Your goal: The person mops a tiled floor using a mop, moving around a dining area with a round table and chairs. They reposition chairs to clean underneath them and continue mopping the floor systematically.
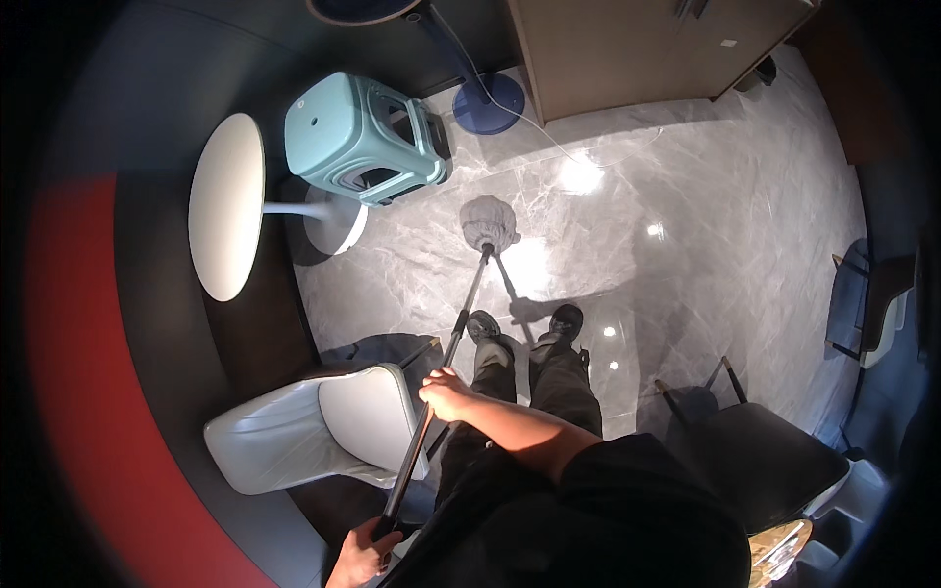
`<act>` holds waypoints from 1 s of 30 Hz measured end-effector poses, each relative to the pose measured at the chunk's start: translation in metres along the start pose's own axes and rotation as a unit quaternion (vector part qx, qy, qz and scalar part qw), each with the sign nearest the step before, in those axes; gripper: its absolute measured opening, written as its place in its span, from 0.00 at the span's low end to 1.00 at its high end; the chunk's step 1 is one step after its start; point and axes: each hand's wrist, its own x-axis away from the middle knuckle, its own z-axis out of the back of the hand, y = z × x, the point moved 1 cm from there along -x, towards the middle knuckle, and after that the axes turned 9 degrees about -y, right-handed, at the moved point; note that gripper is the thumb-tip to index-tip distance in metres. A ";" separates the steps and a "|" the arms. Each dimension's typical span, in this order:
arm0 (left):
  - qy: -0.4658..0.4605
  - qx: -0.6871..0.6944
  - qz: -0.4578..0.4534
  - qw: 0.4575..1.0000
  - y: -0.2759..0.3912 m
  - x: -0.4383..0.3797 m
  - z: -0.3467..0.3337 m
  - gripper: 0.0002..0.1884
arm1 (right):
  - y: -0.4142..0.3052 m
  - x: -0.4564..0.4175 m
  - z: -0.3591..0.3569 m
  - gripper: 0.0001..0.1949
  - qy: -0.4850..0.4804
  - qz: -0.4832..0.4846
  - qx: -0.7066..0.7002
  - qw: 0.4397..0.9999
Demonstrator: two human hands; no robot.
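A mop with a long dark-and-silver handle (pixel 473 290) slants across the view from lower left to upper middle. Its grey string head (pixel 488 218) lies on the grey marbled floor (pixel 588 250), ahead of my two black shoes. Partway down the shaft, my right hand (pixel 445 395) is closed around it. My left hand (pixel 362 553) grips the top end of the handle near the bottom edge of the view. A white padded chair (pixel 265 434) stands just left of the handle.
Light-blue plastic stools (pixel 320 136) stand stacked beside a white round pedestal table (pixel 228 209). Behind them is a stand with a round blue base (pixel 489 104), and a thin cable (pixel 544 132) trails over the floor near a brown cabinet (pixel 625 59). A dark-seated chair (pixel 764 456) is at right.
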 end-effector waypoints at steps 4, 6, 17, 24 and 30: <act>-0.064 -0.007 0.019 0.998 0.023 -0.042 0.004 0.08 | 0.048 -0.008 0.025 0.07 0.082 -0.033 0.036 0.995; -0.089 -0.025 -0.002 0.996 0.047 -0.070 -0.001 0.06 | 0.078 -0.009 0.061 0.05 0.070 -0.080 -0.002 0.994; -0.080 -0.280 -0.174 0.941 0.037 -0.150 0.029 0.19 | 0.100 0.034 0.062 0.06 0.241 -0.186 0.071 0.950; -0.079 -0.202 -0.042 0.975 -0.044 -0.100 0.112 0.26 | 0.003 -0.010 -0.017 0.06 0.231 -0.083 0.045 0.968; -0.103 -0.075 -0.127 0.984 -0.039 -0.126 0.087 0.18 | 0.030 -0.022 0.025 0.05 0.129 -0.101 0.099 0.981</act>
